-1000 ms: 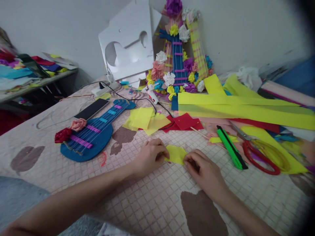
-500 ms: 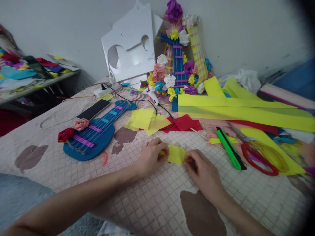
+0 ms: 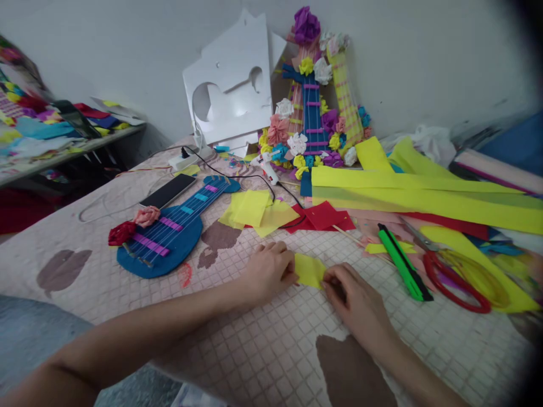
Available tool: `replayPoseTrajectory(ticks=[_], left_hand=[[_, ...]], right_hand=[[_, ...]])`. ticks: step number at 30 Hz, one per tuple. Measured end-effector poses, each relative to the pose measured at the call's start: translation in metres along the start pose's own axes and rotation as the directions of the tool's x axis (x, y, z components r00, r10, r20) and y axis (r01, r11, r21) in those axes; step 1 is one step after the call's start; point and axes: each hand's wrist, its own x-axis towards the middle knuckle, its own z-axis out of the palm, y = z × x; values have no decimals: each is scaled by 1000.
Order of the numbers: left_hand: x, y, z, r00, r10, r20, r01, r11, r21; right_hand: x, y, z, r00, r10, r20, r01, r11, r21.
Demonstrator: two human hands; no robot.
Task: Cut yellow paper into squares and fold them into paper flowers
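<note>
Left hand has curled further over the paper, hiding yellow that showed between its fingers half a second ago. From my remote seat, I find the paper just below and right of the frame's centre; each hand pinches one end, the right hand the right one, probably to keep thin material taut. Knife and scissors lie at right, and squares near centre, I judge for easy reach.

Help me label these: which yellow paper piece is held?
The small yellow paper piece between left hand and right hand; overlapping yellow paper squares and long yellow paper strips lie untouched.
</note>
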Motion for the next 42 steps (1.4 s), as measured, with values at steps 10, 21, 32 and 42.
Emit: replayPoseTrajectory(ticks=[10,21,32,42], left_hand=[[19,-7,-13,999,-45,-9,42,975,-219],[29,-9,-15,997,-18,75,35,974,-224],[22,-3,-12,988,-11,152,43,978,-204],[27,3,11,919,-179,350,388,265,-883]], right_hand=[[9,21,-19,993,116,-19,-109,970,216],[13,19,-22,998,59,28,-63,989,133],[10,21,-12,990,64,123,-87,979,184],[12,15,-19,930,346,126,-327,619,714]])
